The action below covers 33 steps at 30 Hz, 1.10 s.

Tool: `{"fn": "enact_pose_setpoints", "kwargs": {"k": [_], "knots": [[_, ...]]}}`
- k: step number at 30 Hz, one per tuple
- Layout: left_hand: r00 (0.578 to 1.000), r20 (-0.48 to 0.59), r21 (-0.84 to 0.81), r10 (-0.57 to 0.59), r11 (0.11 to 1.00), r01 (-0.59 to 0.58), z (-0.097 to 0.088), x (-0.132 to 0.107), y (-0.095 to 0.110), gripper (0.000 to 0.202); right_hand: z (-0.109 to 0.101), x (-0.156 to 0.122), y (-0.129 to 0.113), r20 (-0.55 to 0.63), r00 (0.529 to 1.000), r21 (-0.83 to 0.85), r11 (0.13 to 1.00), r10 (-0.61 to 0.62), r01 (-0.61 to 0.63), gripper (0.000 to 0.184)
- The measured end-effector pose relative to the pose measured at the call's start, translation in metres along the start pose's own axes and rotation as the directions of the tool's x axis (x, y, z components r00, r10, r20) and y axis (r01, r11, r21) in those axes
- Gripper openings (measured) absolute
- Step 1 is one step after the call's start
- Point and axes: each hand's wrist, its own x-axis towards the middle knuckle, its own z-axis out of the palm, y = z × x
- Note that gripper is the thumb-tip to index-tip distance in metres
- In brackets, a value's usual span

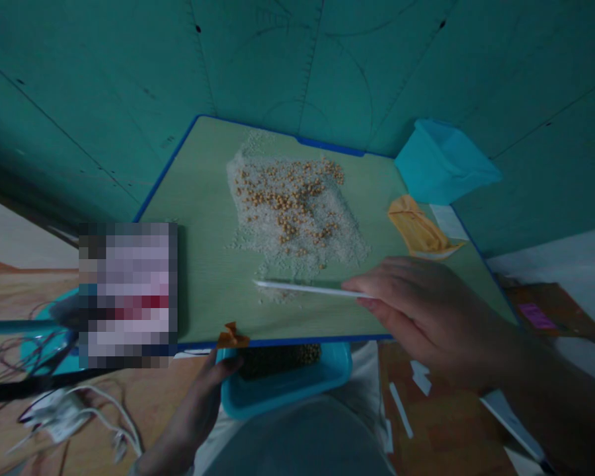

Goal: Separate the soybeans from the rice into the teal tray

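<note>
Pale green bench (pixel 198 284) with a blue edge, set against a green wall (pixel 258 66), light dim. Nearest item: a blue tray (pixel 287 395), below the near edge of the bench, in front of the person's lap, with dark beans (pixel 268 365) inside. The left hand (pixel 208 383) is closed on its left end, thumb over the rim; the underside is hidden. Judged light and slightly flexible, though loose contents could shift if it tips; a grip at both ends would be steadier. An orange tape piece (pixel 233 337) sits on the bench edge directly above the tray's left end, a possible snag in the path from surface to tray. Next, a thin white strip (pixel 307 289), pinched by its right end between thumb and fingers of the right hand (pixel 406 304), lies across the near part of the bench. Judged light and fairly stiff, best held as now, at the end. Beyond it, a spread of pale grains (pixel 344 231) carries tan beans (pixel 282 200), mostly toward its middle and far side; both appear small, dry and hard, and the round beans are likely to roll. To the right lies a yellow packet (pixel 421 228), apart from the spread, and behind that a blue container (pixel 426 172) occupies the far right corner, clear of the strip
</note>
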Motion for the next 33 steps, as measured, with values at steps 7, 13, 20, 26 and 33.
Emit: {"fn": "enact_pose_setpoints", "kwargs": {"k": [7, 13, 20, 26, 33], "knots": [[1.0, 0.03, 0.012, 0.003, 1.0, -0.004, 0.005, -0.003, 0.004, 0.034, -0.003, -0.01, -0.012, 0.011, 1.0, 0.04, 0.999, -0.026, 0.026, 0.031], [1.0, 0.027, 0.007, -0.003, 1.0, 0.002, 0.002, 0.0, 0.001, 0.035, -0.003, -0.007, -0.005, -0.026, 0.999, 0.013, 1.0, 0.02, -0.019, 0.025], [1.0, -0.009, 0.019, -0.013, 1.0, 0.014, -0.003, 0.0, -0.002, 0.034, 0.002, 0.0, 0.007, -0.051, 0.995, 0.078, 0.993, 0.089, -0.085, 0.019], [1.0, 0.005, 0.021, -0.001, 1.0, 0.001, 0.002, -0.001, 0.002, 0.04, -0.004, 0.001, -0.004, 0.002, 0.999, 0.103, 0.994, 0.042, -0.042, 0.021], [1.0, -0.005, 0.016, -0.008, 1.0, 0.008, 0.003, -0.001, 0.002, 0.035, -0.004, -0.004, -0.006, 0.047, 0.998, 0.141, 0.989, 0.033, -0.039, 0.022]]}}
